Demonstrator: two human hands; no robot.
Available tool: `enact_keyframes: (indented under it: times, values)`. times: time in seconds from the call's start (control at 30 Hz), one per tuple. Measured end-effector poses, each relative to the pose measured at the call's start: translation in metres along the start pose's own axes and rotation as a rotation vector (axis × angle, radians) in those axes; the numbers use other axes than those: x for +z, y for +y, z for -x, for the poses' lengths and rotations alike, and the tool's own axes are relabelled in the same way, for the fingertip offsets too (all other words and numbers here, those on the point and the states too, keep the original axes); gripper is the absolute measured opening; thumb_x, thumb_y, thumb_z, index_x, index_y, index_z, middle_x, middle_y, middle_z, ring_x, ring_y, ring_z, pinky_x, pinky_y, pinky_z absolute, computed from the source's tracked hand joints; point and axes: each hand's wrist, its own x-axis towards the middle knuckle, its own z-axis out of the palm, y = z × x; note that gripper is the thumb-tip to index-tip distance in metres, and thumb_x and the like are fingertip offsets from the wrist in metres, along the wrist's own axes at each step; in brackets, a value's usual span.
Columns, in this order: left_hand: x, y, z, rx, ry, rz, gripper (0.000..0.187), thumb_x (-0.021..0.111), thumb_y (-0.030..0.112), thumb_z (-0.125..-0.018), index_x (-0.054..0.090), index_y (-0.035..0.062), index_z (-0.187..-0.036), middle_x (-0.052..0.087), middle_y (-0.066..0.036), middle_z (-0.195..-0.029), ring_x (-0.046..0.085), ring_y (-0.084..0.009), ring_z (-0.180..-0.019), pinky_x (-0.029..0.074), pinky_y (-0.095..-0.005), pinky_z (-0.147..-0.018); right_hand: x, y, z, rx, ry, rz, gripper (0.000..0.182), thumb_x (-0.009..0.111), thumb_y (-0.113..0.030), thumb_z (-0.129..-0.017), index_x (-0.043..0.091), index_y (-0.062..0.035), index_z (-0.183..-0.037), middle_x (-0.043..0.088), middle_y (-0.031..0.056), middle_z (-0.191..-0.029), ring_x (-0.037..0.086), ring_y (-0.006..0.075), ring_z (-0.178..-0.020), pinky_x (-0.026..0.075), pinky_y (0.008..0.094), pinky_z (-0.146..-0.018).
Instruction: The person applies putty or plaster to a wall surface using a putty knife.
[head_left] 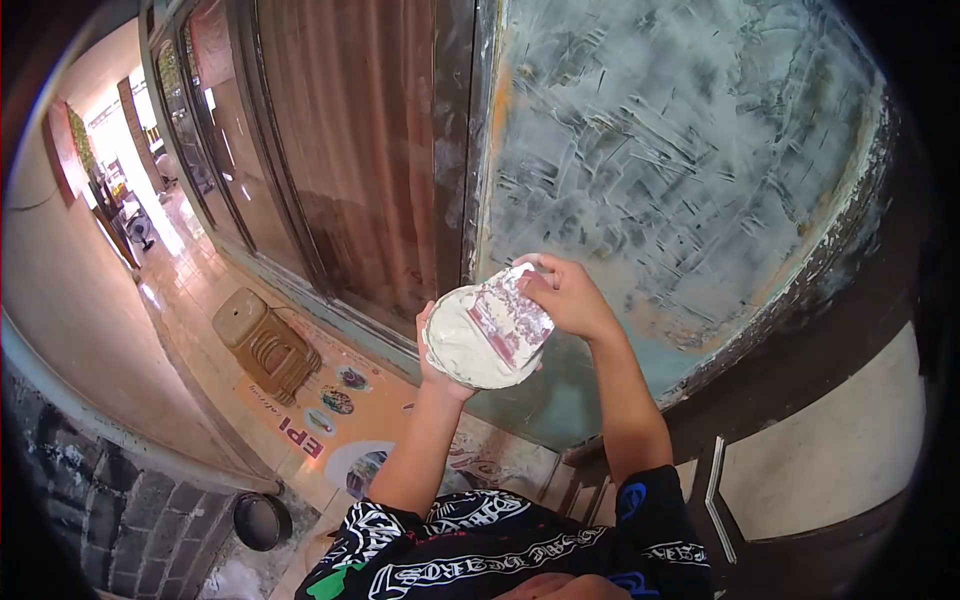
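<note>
My left hand [448, 384] is wrapped round the side and underside of a round, shallow container [432, 352], its fingers partly hidden below it. Thick white putty [462, 340] fills the container and coats its rim. In my right hand [574, 298] is a flat, reddish putty spreader [512, 318], pinched between thumb and fingers at its upper edge. White putty smears much of the spreader, and its lower edge rests over the putty in the container. Just beyond my hands is a grey-green wall panel [650, 170] with streaky whitish patches and dark scrape marks.
A brown plastic stool [262, 338] lies on a printed orange banner [318, 400] at left. A black bucket [262, 520] stands by a dark block wall [140, 515]. Dark-framed windows [340, 130] with a brown curtain adjoin the panel. Far left, a fan [138, 230] stands along the tiled passage.
</note>
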Motion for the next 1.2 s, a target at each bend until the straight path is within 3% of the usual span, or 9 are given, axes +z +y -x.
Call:
enact_keyframes:
  times: [0.13,0.27,0.47,0.53,0.73,0.83,0.93,1.1,1.2]
  values:
    - [-0.009,0.001,-0.004,-0.023,-0.052,0.019,0.069,0.040,0.059,-0.095,0.054,0.0067,-0.139,0.056,-0.017,-0.140,0.054,-0.0426,-0.124,0.040,-0.0711,-0.100,0.002,0.000,-0.003,-0.056,-0.062,-0.051,0.029,0.063,-0.009,-0.096,0.061,0.0058,-0.121,0.072,0.0067,-0.092,0.065,0.0086,-0.082,0.052,0.0252,-0.072]
    - [0.007,-0.001,0.001,-0.057,-0.114,-0.027,0.068,0.038,0.059,-0.096,0.052,0.0103,-0.142,0.053,-0.015,-0.144,0.052,-0.0457,-0.125,0.034,-0.0805,-0.096,-0.002,-0.008,-0.007,0.005,-0.036,0.139,0.021,0.064,-0.014,-0.096,0.068,0.0048,-0.105,0.072,0.0057,-0.091,0.065,0.0081,-0.080,0.051,0.0259,-0.070]
    - [0.007,-0.004,0.000,-0.116,-0.197,0.035,0.074,0.036,0.062,-0.095,0.048,0.0087,-0.144,0.051,-0.017,-0.145,0.052,-0.0440,-0.127,0.038,-0.0734,-0.100,0.002,-0.006,-0.008,-0.072,-0.050,0.181,0.025,0.062,-0.019,-0.099,0.067,0.0049,-0.102,0.071,0.0038,-0.086,0.061,0.0062,-0.075,0.049,0.0258,-0.068]
    - [0.005,-0.005,0.000,-0.073,-0.148,0.000,0.069,0.038,0.059,-0.095,0.048,0.0117,-0.145,0.049,-0.015,-0.148,0.049,-0.0457,-0.129,0.033,-0.0813,-0.096,-0.005,-0.001,-0.012,-0.079,0.009,0.302,0.027,0.062,-0.022,-0.098,0.068,0.0040,-0.100,0.071,0.0059,-0.084,0.060,0.0086,-0.073,0.049,0.0291,-0.068]
    - [0.006,-0.008,-0.002,-0.077,-0.094,0.023,0.069,0.040,0.059,-0.095,0.048,0.0116,-0.145,0.050,-0.015,-0.146,0.050,-0.0449,-0.128,0.035,-0.0794,-0.096,0.008,-0.010,-0.010,-0.095,-0.019,0.276,0.033,0.059,-0.029,-0.098,0.067,0.0024,-0.093,0.068,0.0122,-0.076,0.061,0.0158,-0.070,0.049,0.0349,-0.068]
    - [0.009,-0.007,0.001,-0.104,-0.139,0.051,0.068,0.040,0.058,-0.095,0.049,0.0123,-0.144,0.051,-0.015,-0.145,0.051,-0.0450,-0.127,0.034,-0.0797,-0.096,0.008,-0.022,-0.010,-0.092,0.018,0.654,0.033,0.056,-0.029,-0.100,0.066,0.0019,-0.093,0.065,0.0042,-0.071,0.056,0.0105,-0.064,0.048,0.0317,-0.061]
    - [0.013,-0.005,0.004,-0.063,-0.171,0.017,0.071,0.037,0.060,-0.096,0.048,0.0085,-0.144,0.054,-0.017,-0.142,0.055,-0.0420,-0.123,0.042,-0.0670,-0.101,0.006,-0.033,-0.008,-0.037,-0.022,0.408,0.032,0.057,-0.028,-0.100,0.065,0.0025,-0.092,0.063,0.0047,-0.068,0.055,0.0135,-0.062,0.048,0.0347,-0.061]
    - [0.015,-0.002,0.003,-0.090,-0.149,-0.002,0.071,0.037,0.060,-0.096,0.049,0.0081,-0.142,0.056,-0.017,-0.139,0.057,-0.0423,-0.121,0.044,-0.0682,-0.098,0.012,-0.030,-0.013,-0.129,-0.036,0.628,0.030,0.054,-0.026,-0.102,0.064,0.0013,-0.093,0.063,0.0034,-0.073,0.054,0.0091,-0.066,0.047,0.0304,-0.062]
    - [0.023,-0.003,0.007,-0.104,-0.261,0.028,0.071,0.037,0.060,-0.096,0.049,0.0076,-0.142,0.057,-0.017,-0.138,0.057,-0.0422,-0.121,0.044,-0.0677,-0.099,0.007,-0.045,-0.012,-0.110,-0.068,0.459,0.030,0.055,-0.025,-0.101,0.063,0.0026,-0.094,0.062,0.0076,-0.073,0.055,0.0133,-0.067,0.048,0.0334,-0.065]
